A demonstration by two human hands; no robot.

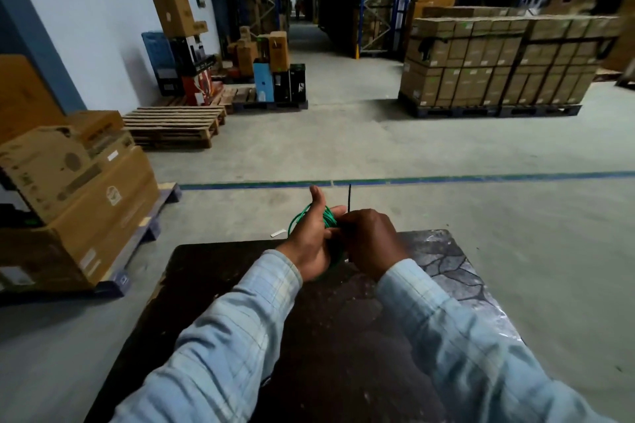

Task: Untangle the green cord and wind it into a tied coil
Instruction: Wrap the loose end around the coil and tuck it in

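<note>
The green cord (298, 220) is wound into a small coil held above the far edge of a dark table (326, 336). My left hand (311, 244) grips the coil, thumb pointing up, fingers wrapped through the loops. My right hand (371, 240) is curled beside it and pinches a thin black tie (349, 197) that sticks straight up from the coil. Much of the coil is hidden behind both hands.
The table's right part has a shiny cracked-pattern surface (457, 271). Cardboard boxes on a blue pallet (79, 203) stand at the left, an empty wooden pallet (175, 125) further back, a large stack of boxes (494, 65) at the far right. A blue floor line (446, 179) crosses ahead.
</note>
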